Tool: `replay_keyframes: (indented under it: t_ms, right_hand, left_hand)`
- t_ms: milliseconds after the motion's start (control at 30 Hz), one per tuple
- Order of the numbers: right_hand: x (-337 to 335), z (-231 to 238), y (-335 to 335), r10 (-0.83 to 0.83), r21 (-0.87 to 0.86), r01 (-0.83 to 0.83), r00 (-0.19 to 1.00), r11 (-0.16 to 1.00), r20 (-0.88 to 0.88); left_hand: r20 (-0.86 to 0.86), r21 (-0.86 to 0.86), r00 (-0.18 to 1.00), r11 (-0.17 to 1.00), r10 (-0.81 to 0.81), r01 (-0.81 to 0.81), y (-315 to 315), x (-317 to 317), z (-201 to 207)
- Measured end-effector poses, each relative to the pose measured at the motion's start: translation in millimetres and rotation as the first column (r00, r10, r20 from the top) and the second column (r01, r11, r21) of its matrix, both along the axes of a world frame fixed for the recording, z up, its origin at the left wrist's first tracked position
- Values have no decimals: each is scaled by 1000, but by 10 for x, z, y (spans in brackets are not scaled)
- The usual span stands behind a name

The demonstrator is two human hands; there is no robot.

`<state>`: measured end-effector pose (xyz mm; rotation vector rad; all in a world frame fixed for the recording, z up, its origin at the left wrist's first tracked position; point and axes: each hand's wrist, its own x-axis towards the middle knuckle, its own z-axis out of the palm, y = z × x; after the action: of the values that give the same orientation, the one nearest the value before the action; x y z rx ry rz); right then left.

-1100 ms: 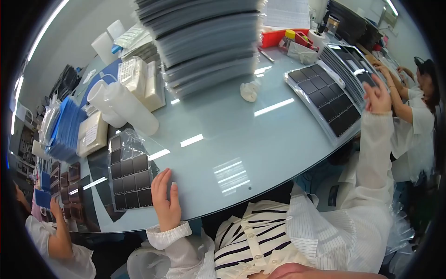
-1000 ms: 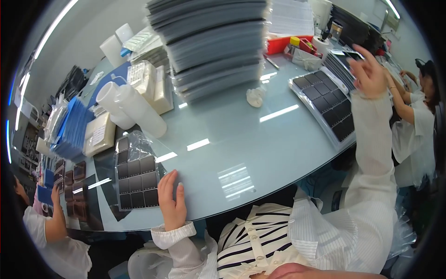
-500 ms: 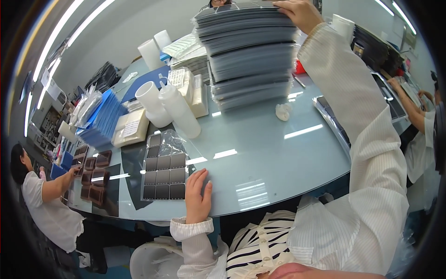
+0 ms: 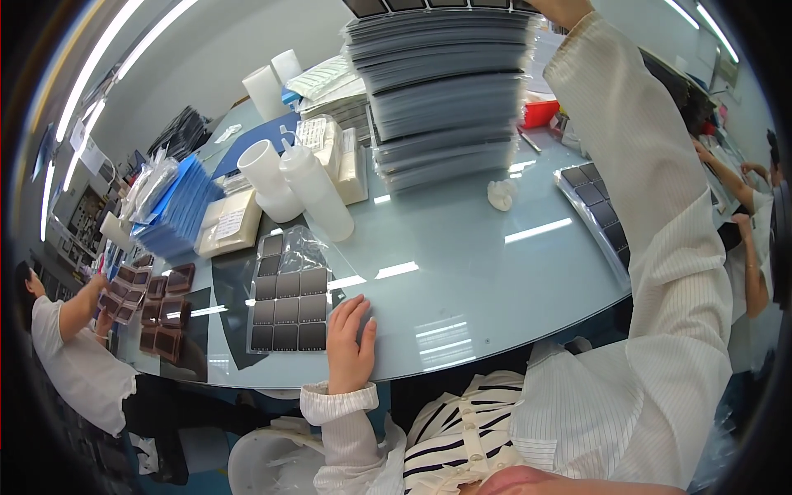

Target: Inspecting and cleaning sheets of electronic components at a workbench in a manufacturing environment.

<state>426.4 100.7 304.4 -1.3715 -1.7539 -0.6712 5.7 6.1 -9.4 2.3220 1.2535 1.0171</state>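
My left hand (image 4: pixel 352 342) lies on the table near its front edge, fingers stretched out, holding nothing. Just left of it is a clear plastic sheet of dark rounded rectangles (image 4: pixel 286 285), some of its pockets without dark pieces. A tall stack of similar sheets (image 4: pixel 445 99) stands at the far middle. At the stack's top right my right hand (image 4: pixel 568 10), partly cut off by the picture's upper edge, grips the corner of a sheet of dark panels (image 4: pixel 445 4) raised above the stack. The fingertips are mostly out of sight.
A white squeeze bottle (image 4: pixel 318 194) and a white roll (image 4: pixel 271 181) stand left of the stack, beside wrapped packs (image 4: pixel 228 224). Crumpled white tissue (image 4: pixel 501 195) and another panel sheet (image 4: pixel 596 206) lie to the right. Co-workers sit at both sides, one person (image 4: pixel 78 355) handling brown panels.
My right hand has risen toward the upper edge, and the top sheet has tilted up off the stack with it. My left hand stays put. The co-worker at left has lifted brown panels.
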Motion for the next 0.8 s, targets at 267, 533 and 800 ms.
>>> replay_keyframes:
  t_ms: [267, 533, 800]
  right_hand:
    - [-343, -277, -390, 74, 361, -191, 947, 913, 313]
    - [-912, -1081, -928, 487, 9, -601, 657, 799, 576]
    - [-970, -2042, -1188, 670, -80, -673, 703, 735, 238]
  left_hand:
    - [58, -1, 997, 999, -54, 54, 1, 19, 22]
    - [820, -332, 572, 798, -20, 503, -367, 358, -125]
    - [917, -127, -10, 314, 400, 941, -407, 303, -36]
